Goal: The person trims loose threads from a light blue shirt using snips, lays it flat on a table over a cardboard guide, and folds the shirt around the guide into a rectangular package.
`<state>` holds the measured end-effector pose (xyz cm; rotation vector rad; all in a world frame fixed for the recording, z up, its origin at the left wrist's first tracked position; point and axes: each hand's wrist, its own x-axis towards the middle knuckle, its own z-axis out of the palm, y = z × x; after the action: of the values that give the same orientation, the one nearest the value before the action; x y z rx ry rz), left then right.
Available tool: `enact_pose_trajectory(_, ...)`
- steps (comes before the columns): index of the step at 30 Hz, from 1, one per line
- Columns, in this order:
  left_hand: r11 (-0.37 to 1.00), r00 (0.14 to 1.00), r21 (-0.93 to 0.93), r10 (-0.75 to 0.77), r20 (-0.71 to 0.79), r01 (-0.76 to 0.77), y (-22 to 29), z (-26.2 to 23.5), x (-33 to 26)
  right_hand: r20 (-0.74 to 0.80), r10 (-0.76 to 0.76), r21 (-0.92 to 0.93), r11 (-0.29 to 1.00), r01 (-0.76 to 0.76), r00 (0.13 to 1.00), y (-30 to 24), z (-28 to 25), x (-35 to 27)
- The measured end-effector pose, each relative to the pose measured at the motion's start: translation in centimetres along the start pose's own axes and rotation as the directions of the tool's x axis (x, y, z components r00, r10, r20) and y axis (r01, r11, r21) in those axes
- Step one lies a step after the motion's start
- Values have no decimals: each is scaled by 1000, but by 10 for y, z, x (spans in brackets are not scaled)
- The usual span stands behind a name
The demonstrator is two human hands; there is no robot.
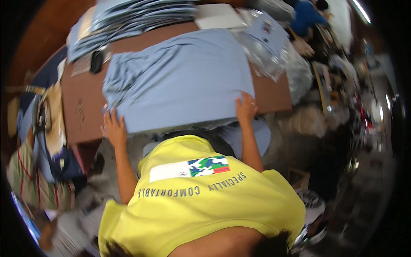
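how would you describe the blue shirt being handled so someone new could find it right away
Start at the brown table in the upper middle. The light blue shirt lies spread across it, with the left hand and right hand at its near edge. Unlike the folded stack of blue garments behind it, it lies open and single.

there is 1 view only, from a wide fisheye camera on the person's head, looking steeply down and forward over the chest in a yellow shirt (201, 201) to the brown table (81, 115) close ahead. the table top sits near, in the upper middle, and straight edges bend toward the dark round rim, with the room beyond at right small and blurred.
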<state>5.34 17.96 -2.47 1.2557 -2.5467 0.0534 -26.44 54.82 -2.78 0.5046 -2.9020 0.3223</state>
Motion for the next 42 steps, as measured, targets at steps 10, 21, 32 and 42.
enact_pose_trajectory(10,850,990,-520,-8,141,81,7,13,177,-156,-354,245,891,383,922,-66,12,210)
enact_pose_trajectory(21,968,836,-44,-190,515,248,-2,53,237,159,-234,118,969,217,959,-119,55,297)
enact_pose_trajectory(32,125,747,-767,-373,551,629,-22,34,306,191,47,689,705,-168,980,-117,63,333)
enact_pose_trajectory(42,902,946,-432,-159,-283,22,-23,44,223,17,-561,729,573,374,828,-262,42,188)
